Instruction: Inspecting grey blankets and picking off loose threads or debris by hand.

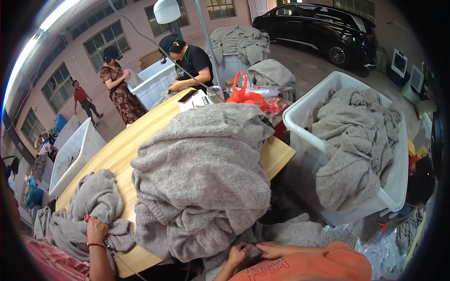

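Note:
My left hand [239, 254] is closed, its fingers pinching the edge of a grey knitted garment [297, 230] at the lower middle. Close beside it, my right hand [272, 250] grips the same knit, thumb and fingers pressed together. Part of this garment drops out of sight below the table edge and behind my orange sleeve. Just beyond my hands rises a tall heap of grey knitwear [201, 173], stacked on the wooden table [117, 161].
At left, a co-worker's hand [97, 232] holds something small and red over grey knitwear [96, 196]. To the right stands a white plastic bin [307, 129] of garments. A phone [188, 97] and red bag [238, 91] lie at the far end; two people work beyond.

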Tool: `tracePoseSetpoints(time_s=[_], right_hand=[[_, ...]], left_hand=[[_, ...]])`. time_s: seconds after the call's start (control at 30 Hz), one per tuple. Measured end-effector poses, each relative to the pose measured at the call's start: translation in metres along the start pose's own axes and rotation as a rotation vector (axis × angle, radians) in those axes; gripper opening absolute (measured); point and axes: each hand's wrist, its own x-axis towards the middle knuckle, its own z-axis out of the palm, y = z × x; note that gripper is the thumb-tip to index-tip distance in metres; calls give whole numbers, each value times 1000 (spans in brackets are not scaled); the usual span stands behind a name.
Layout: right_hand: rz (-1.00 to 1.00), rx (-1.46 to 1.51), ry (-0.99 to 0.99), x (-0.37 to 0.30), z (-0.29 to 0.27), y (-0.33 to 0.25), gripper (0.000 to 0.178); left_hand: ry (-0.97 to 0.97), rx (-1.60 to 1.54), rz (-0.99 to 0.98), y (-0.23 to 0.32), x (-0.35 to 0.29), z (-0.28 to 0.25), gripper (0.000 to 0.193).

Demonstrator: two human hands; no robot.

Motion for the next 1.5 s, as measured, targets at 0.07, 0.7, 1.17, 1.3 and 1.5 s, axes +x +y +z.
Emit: tracePoseSetpoints(time_s=[0.07,0.7,1.17,1.3,1.5], right_hand=[[-20,-87,21,-1,4,7,47],[165,837,620,-6,-16,-1,14],[-163,446,289,4,-19,-26,11],[-37,773,278,-4,-27,-27,10],[-157,467,286,-5,-38,-30,15]], left_hand=[[12,-17,-27,13,0,-7,20],[240,364,358,40,-22,0,27],[-31,61,92,61,-29,-7,19],[14,195,130,58,-29,-17,18],[-5,-93,-9,49,-27,-8,16]])
